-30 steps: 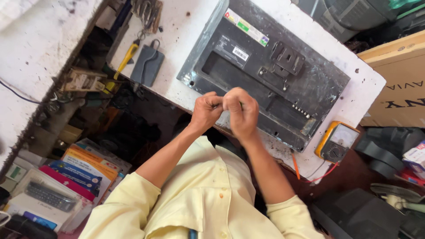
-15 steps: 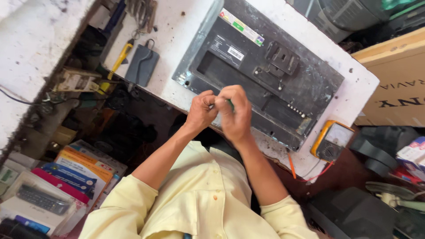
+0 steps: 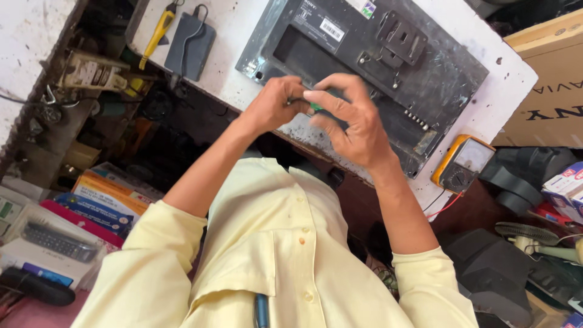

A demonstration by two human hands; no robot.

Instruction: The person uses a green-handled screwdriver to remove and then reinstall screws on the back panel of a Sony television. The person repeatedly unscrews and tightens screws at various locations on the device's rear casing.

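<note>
- Head view: both hands meet over the near edge of a flat television (image 3: 370, 67) lying back-up on the white worktable (image 3: 243, 36).
- The left hand (image 3: 276, 109) is curled, its fingertips pinching a small green-handled tool (image 3: 314, 107), which sits right between the two hands.
- The right hand (image 3: 352, 124) has its fingers loosely spread and bent, fingertips touching the same green tool from the other side.
- The television's back is dark grey plastic, dusty and scuffed, with a recessed panel, a bracket block and a row of small sockets beyond the right hand.
- Only a sliver of green shows on the tool; its tip and full length are hidden by the fingers, so which way it points is hard to say.
- The television's far corners are cut off at the top of the view; its near edge is partly covered by the hands.
- The television's long axis runs slantwise, from beyond the left hand down to the right past the right wrist.
- Right of the right wrist, a yellow multimeter (image 3: 463, 164) sits at the table's edge.
- Well left of the left hand, a yellow-handled screwdriver (image 3: 156, 33) lies beside a dark grey pouch (image 3: 189, 45).
</note>
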